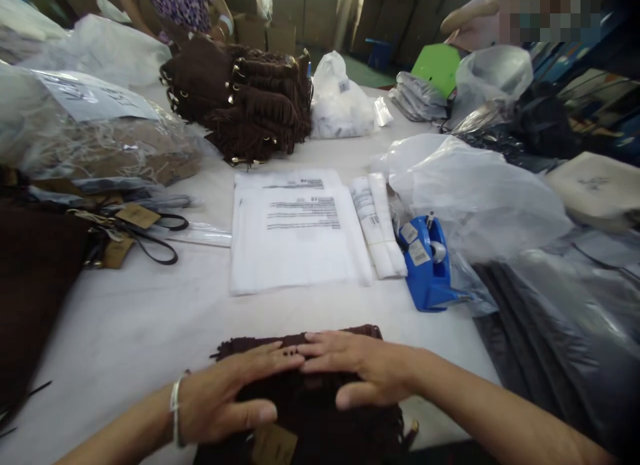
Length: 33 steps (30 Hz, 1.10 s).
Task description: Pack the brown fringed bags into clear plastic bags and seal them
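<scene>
A dark brown fringed bag (320, 411) lies on the white table (150, 325) right in front of me, with a tan tag (273, 445) at its near edge. My left hand (230, 398) rests flat on the bag's left side, fingers spread, a bracelet on the wrist. My right hand (355, 368) lies flat on the bag's top right, its fingertips touching those of the left. Neither hand grips anything.
A stack of flat white plastic bags (295, 238) lies mid-table, a blue tape dispenser (425, 265) to its right. A pile of brown fringed bags (245, 98) sits at the back, bagged goods (100, 138) on the left, crumpled plastic (475, 191) on the right. Another person (185, 8) stands at the far end.
</scene>
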{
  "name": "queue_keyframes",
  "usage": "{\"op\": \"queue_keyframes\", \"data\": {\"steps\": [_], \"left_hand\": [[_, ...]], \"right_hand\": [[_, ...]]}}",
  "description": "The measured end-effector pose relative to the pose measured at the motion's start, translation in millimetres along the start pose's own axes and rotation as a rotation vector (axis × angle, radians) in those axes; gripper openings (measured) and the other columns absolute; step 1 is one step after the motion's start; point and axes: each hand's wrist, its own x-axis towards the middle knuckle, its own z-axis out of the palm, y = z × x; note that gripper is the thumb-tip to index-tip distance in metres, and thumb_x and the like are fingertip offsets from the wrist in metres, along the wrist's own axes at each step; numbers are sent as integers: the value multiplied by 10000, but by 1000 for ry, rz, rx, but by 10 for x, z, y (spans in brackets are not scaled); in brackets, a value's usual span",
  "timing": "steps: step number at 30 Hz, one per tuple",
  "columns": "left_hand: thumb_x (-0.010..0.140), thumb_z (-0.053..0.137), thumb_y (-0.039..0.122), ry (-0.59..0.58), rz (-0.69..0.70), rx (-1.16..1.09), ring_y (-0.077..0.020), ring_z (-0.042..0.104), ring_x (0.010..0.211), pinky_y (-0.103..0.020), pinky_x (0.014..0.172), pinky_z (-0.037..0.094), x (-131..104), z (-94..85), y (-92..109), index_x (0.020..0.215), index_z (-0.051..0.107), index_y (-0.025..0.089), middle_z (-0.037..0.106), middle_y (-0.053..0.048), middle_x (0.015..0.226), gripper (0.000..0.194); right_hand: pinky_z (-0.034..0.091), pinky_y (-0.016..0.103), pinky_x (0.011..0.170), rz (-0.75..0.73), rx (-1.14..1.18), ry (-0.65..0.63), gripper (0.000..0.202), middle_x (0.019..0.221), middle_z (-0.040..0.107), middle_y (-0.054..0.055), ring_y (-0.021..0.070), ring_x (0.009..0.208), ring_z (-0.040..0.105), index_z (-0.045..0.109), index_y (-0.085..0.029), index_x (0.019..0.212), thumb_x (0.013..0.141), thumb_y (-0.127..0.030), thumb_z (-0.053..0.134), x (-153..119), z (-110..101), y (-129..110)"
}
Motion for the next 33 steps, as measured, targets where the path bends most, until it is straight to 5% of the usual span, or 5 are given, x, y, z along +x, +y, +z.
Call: {"op": "queue_keyframes", "data": {"steps": [5,11,19,25,33], "left_hand": [[919,418,438,89,179,279,-251,304,1342,-552,1115,213,-422,569,-117,1329,433,360,461,-20,1383,417],[918,466,319,70,190,193,-225,510,1198,-445,1061,379,-530,665,198,1239,537,334,617,-19,1216,329],[945,380,322,516,32,425,-174,646,845,-276,832,505,120,6,493,909,667,184,700,-32,863,321],[768,526,32,333,-121,1057,-295,577,987,-426,833,488,1048,-277,-97,982,636,50,641,-198,984,242],[788,555,205,402,-188,894,-196,575,743,-303,707,437,1049,-511,-264,725,588,162,620,-54,745,83]], "right_hand": [[166,448,1121,-90,-130,115,418,1345,500,83,218,1316,357,498,-223,1308,921,-380,477,-274,590,-64],[305,397,1078,-124,-98,591,390,1269,574,55,194,1268,426,566,-212,1222,981,-374,305,-147,705,-241],[63,406,1155,-35,-672,285,555,1465,338,46,206,1384,190,343,-231,1404,930,-512,406,159,1020,-24],[94,404,1153,-67,-686,340,513,1452,364,32,197,1366,246,376,-241,1383,941,-502,382,133,1059,84],[161,368,1143,-137,-744,410,355,1385,465,-10,160,1334,316,463,-281,1311,968,-338,396,212,1088,317]]}}
